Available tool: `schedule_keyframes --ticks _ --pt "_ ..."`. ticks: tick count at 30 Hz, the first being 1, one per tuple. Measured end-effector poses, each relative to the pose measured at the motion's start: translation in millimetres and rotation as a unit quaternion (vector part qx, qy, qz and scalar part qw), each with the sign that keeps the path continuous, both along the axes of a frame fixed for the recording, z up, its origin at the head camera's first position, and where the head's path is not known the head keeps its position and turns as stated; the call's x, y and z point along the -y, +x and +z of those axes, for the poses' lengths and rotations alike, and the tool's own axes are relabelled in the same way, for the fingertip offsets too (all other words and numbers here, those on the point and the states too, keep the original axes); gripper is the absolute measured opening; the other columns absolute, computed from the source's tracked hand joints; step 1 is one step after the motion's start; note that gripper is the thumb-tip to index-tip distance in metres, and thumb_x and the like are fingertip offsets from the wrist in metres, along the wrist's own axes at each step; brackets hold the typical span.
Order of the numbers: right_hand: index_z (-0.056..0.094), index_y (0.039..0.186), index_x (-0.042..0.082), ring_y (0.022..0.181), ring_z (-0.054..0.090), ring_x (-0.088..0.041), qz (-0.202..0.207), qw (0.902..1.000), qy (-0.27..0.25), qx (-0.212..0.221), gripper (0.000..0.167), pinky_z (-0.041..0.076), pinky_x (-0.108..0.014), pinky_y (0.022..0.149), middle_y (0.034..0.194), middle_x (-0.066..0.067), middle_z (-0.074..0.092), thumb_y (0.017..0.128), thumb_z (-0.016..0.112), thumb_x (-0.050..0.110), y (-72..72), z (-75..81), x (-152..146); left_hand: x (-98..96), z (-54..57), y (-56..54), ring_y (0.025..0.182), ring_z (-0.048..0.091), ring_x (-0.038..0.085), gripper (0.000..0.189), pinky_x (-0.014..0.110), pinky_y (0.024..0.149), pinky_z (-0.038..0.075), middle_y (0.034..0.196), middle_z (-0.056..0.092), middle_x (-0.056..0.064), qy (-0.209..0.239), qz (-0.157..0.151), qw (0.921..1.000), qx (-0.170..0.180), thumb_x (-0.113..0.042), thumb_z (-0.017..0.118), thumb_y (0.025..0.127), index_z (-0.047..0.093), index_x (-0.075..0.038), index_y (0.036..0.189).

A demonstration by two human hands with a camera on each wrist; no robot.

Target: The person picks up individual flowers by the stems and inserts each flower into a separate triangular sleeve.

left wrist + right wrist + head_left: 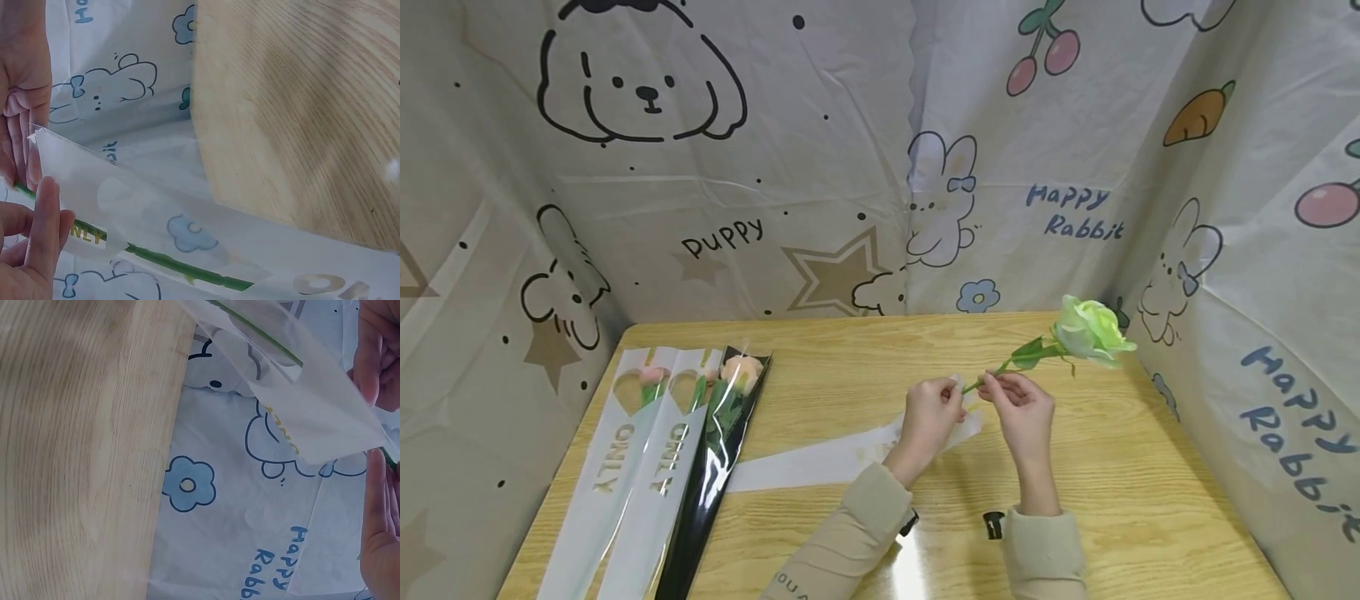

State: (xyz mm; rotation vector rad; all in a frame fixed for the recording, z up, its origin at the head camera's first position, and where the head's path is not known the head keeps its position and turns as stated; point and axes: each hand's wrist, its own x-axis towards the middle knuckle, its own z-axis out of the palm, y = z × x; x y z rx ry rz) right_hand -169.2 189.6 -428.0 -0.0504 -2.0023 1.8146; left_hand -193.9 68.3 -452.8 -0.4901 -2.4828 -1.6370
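A pale green artificial rose point(1093, 331) points up and to the right in the head view. My right hand point(1022, 408) pinches its green stem between thumb and fingers, well below the bloom. Close beside it, my left hand point(932, 417) grips the wide mouth of a white flower sleeve point(805, 467). In the left wrist view the lower stem point(187, 265) lies within this translucent sleeve, which carries gold lettering. The right wrist view also shows the stem point(262, 331) through the sleeve's clear part.
At the left of the wooden table point(1120, 483) lie two white sleeves marked ONLY point(617, 475) and a black wrapped flower point(718, 450). A small black object point(993, 525) sits by the right cuff. Printed cloth point(850, 167) walls the back and sides.
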Motion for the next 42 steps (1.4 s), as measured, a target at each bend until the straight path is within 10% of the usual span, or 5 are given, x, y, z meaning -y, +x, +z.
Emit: schedule_keyframes --ticks 24,32,42 --pt "0.064 0.089 -0.013 0.076 0.066 -0.009 0.099 0.9887 0.047 0.103 0.025 0.054 -0.024 0.075 0.096 -0.022 0.066 0.084 0.065 0.012 -9.4 0.9 -12 3.0 17.9 0.8 0.050 0.062 0.008 0.018 0.011 0.047 0.049 0.068 0.066 0.016 0.069 0.010 0.9970 -0.034 0.004 0.051 0.087 0.065 0.012 0.095" --pt "0.067 0.095 -0.008 0.080 0.066 -0.015 0.105 0.9731 0.128 0.160 0.022 0.053 -0.024 0.075 0.095 -0.019 0.067 0.084 0.065 0.011 -10.1 10.2 -12 3.1 20.2 1.3 0.051 0.062 0.008 0.018 0.011 0.049 0.050 0.070 0.066 0.016 0.080 0.005 0.9964 -0.028 0.003 0.052 0.087 0.065 0.012 0.096" --pt "0.064 0.098 -0.005 0.077 0.063 -0.020 0.190 0.9537 0.196 0.125 0.020 0.053 -0.026 0.067 0.089 -0.016 0.065 0.081 0.067 0.005 -18.5 13.9 -18 5.6 23.6 1.3 0.054 0.062 0.012 0.018 0.009 0.047 0.046 0.076 0.067 0.018 0.046 0.033 0.9945 -0.088 0.004 0.053 0.085 0.067 0.010 0.094"
